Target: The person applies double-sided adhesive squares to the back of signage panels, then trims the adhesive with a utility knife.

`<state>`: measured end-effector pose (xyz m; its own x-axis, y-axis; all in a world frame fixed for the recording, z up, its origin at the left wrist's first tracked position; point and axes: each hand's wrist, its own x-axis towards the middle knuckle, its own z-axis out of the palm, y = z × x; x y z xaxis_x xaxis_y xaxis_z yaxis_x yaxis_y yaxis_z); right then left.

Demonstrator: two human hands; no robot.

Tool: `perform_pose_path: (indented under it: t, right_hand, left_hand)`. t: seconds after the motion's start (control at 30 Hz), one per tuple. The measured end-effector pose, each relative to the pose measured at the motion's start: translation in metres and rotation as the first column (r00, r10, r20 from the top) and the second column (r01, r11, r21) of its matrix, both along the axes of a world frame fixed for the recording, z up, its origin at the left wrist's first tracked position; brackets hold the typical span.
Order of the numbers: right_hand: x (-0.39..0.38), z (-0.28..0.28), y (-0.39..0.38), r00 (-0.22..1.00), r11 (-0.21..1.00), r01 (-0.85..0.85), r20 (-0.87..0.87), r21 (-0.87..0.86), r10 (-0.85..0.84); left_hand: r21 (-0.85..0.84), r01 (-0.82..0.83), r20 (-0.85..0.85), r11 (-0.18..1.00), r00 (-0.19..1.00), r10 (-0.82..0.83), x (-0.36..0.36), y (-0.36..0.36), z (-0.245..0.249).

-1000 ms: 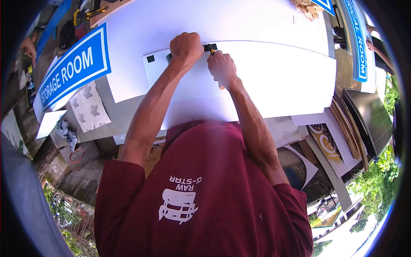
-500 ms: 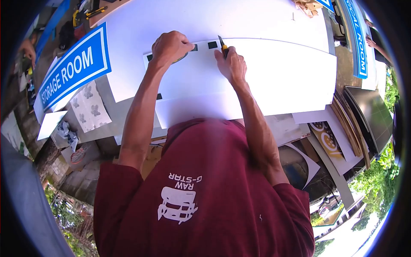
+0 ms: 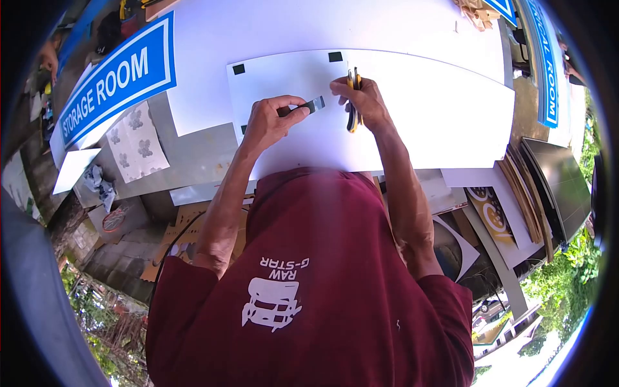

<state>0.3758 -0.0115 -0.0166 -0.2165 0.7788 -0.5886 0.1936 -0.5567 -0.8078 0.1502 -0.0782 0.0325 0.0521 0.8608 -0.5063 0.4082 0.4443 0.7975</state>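
Left fingers [image 3: 287, 100] pinch dark strip [image 3: 315, 104], right fingers [image 3: 341, 86] wrap cutter [image 3: 352, 122], both over white panel [image 3: 432, 113]; hold strip by edges, blade clear of panel.

Narrow gap between left hand [image 3: 274, 121] and right hand [image 3: 366, 102]; dark strip [image 3: 314, 104] juts in, yellow-black cutter [image 3: 352, 120] bounds its right side. Free run over white panel [image 3: 445, 116] rightward to its edge. STORAGE ROOM sign [image 3: 119, 80] obstructs far left.
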Motion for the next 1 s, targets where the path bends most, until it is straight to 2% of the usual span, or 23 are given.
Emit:
perform_pose_path:
  t: [0.03,0.13,0.23,0.27,0.37,0.47,0.57,0.6,0.7,0.83,0.93,1.0]
  right_hand:
    - [0.002,0.010,-0.015,0.996,0.999,0.005,-0.087,-0.035,-0.008]
    - [0.007,0.035,-0.041,0.989,0.991,0.020,-0.141,-0.132,-0.038]
    - [0.014,0.028,-0.059,0.997,0.998,0.022,-0.068,-0.063,-0.026]
    - [0.016,0.028,-0.063,0.991,0.994,0.082,-0.095,-0.076,-0.090]
    - [0.027,0.022,-0.079,0.991,0.990,0.133,-0.004,-0.040,-0.133]
    - [0.033,0.021,-0.084,0.986,0.986,0.166,0.021,-0.032,-0.165]
    - [0.031,0.006,-0.083,0.973,0.975,0.221,0.069,-0.003,-0.220]
    - [0.031,-0.015,-0.085,0.967,0.976,0.214,0.134,0.035,-0.217]
    - [0.026,-0.017,-0.083,0.945,0.988,0.151,0.287,0.033,-0.154]
    - [0.016,-0.019,-0.080,0.903,0.987,0.057,0.415,0.148,-0.115]
    - [0.013,-0.022,-0.081,0.887,0.979,0.012,0.450,0.204,-0.104]
    - [0.011,-0.022,-0.081,0.877,0.981,-0.013,0.473,0.196,-0.083]
  left_hand:
    - [-0.007,-0.001,0.010,1.000,1.000,0.001,0.004,-0.004,-0.001]
    - [0.012,0.044,-0.005,0.999,0.999,-0.044,0.014,-0.007,-0.006]
    - [0.050,0.111,-0.049,0.993,0.993,-0.109,0.021,-0.012,-0.010]
    - [0.063,0.133,-0.064,0.989,0.990,-0.129,0.023,-0.013,-0.010]
    - [-0.106,0.185,-0.101,0.977,0.975,-0.196,0.032,-0.013,-0.002]
    - [-0.205,0.240,0.022,0.949,0.970,-0.241,0.030,-0.005,-0.002]
    - [-0.242,0.253,-0.096,0.937,0.954,-0.283,0.039,0.005,-0.005]
    - [-0.219,0.287,-0.186,0.932,0.926,-0.329,0.043,0.010,0.000]
    - [-0.230,0.369,-0.402,0.901,0.807,-0.433,0.056,0.022,0.006]
    - [-0.225,0.453,-0.549,0.863,0.672,-0.497,0.068,0.028,-0.007]
    - [-0.233,0.464,-0.640,0.855,0.589,-0.494,0.073,0.025,-0.018]
    - [-0.264,0.458,-0.623,0.849,0.591,-0.512,0.074,0.025,-0.021]
